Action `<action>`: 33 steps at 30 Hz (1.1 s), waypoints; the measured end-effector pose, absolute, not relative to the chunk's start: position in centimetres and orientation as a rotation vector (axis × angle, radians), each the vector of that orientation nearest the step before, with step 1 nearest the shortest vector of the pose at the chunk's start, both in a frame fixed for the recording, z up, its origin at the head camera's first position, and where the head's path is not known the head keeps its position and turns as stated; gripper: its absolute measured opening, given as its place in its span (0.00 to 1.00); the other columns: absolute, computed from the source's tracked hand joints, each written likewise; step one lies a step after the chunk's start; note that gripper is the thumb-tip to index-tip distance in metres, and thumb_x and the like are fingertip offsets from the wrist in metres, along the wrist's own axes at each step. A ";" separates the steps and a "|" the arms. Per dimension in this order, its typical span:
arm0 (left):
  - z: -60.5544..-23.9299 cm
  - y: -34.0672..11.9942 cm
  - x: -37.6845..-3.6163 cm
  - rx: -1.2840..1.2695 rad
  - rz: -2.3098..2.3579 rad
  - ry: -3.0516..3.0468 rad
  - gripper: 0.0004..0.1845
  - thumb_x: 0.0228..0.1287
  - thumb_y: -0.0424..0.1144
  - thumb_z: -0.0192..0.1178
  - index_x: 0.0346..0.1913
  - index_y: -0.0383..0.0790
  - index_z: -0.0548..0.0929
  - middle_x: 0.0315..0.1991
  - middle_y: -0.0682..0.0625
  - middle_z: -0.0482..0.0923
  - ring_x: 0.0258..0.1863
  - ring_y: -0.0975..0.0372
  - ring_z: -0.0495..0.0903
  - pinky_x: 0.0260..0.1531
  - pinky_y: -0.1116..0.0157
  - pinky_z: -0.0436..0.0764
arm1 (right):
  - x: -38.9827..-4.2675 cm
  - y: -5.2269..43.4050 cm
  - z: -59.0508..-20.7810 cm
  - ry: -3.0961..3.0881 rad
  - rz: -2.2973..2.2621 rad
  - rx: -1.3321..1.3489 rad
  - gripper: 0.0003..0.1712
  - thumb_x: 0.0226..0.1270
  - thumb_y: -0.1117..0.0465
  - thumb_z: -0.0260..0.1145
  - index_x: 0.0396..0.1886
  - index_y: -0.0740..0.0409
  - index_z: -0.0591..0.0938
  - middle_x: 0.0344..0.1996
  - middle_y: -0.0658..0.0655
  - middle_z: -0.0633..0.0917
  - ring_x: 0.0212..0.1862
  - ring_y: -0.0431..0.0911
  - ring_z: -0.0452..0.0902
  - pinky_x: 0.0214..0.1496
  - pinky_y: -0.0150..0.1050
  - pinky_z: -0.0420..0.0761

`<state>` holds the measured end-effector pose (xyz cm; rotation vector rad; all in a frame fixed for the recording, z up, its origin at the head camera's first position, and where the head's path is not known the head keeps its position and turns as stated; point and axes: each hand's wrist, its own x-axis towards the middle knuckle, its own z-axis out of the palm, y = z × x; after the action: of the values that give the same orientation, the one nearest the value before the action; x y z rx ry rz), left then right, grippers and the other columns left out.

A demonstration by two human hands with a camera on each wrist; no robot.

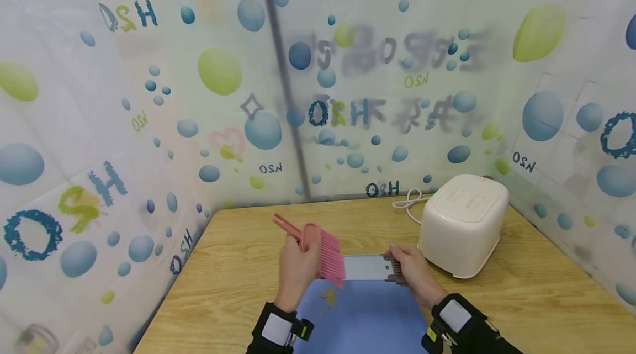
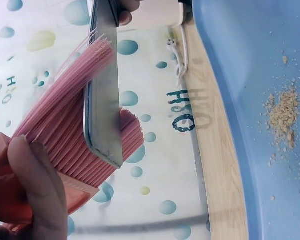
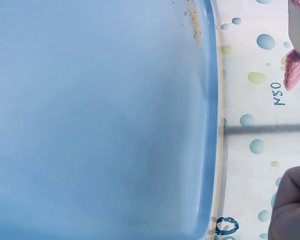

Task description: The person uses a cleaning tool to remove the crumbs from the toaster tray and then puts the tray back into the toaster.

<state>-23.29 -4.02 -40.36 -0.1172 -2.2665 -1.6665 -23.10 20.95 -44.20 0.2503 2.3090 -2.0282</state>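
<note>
My left hand grips a pink brush, its handle pointing up to the left. The bristles lie against both sides of one end of a flat metal crumb tray. My right hand pinches that tray by its dark end, holding it above the far edge of a blue tray. On the blue tray lies a small heap of tan crumbs. In the right wrist view, only part of my right hand and a bit of the pink bristles show.
A white toaster stands on the wooden table to the right, close to my right hand. Its white cord lies behind it. A patterned curtain closes off the back and both sides.
</note>
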 end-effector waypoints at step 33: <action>-40.3 -6.1 -23.2 -0.078 -1.631 -2.263 0.12 0.65 0.30 0.56 0.49 0.29 0.73 0.22 0.45 0.76 0.09 0.60 0.75 0.09 0.64 0.77 | -22.9 21.6 -44.1 2.301 -2.047 0.272 0.25 0.85 0.54 0.46 0.56 0.72 0.78 0.38 0.56 0.77 0.40 0.50 0.74 0.33 0.38 0.74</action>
<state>-23.19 -6.06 -40.28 -0.0782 -2.2635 -1.6310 -22.91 21.65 -44.14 0.2724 2.3006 -2.0471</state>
